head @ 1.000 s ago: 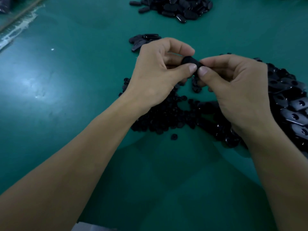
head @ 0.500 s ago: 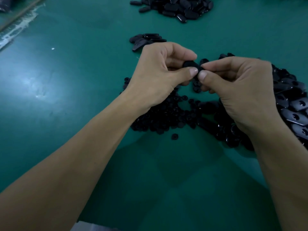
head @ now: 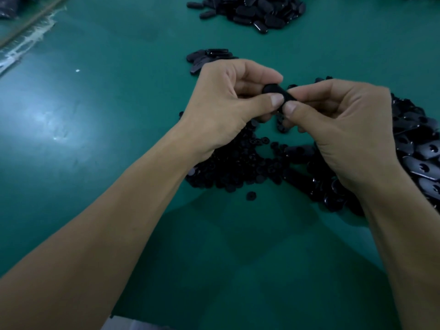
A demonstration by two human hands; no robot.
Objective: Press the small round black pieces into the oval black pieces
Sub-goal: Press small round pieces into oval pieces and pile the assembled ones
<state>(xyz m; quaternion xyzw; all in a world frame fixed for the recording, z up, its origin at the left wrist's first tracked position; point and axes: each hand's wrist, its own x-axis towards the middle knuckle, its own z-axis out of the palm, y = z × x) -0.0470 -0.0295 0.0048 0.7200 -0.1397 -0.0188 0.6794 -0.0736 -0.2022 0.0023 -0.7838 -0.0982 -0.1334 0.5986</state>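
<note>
Near, 6 o'clock: smooth green table (head: 100, 144) | centre: heap of small round black pieces (head: 238, 165) under your wrists | your left hand (head: 228, 108) and right hand (head: 345, 125) both pinch one matte oval black piece (head: 277, 91), long axis 10-to-4 | 3 o'clock: glossy slotted ovals (head: 421, 163) | 12 o'clock: far oval pile (head: 257, 10) | no writing legible.

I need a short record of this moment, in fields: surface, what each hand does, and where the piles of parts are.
surface: green table
left hand: pinches one end of the oval black piece
right hand: pinches the other end
small round pieces: pile under the hands
one loose round piece: apart, just nearer than that pile
oval pieces with holes: heap at the right
far pile: oval pieces, top centre
</note>
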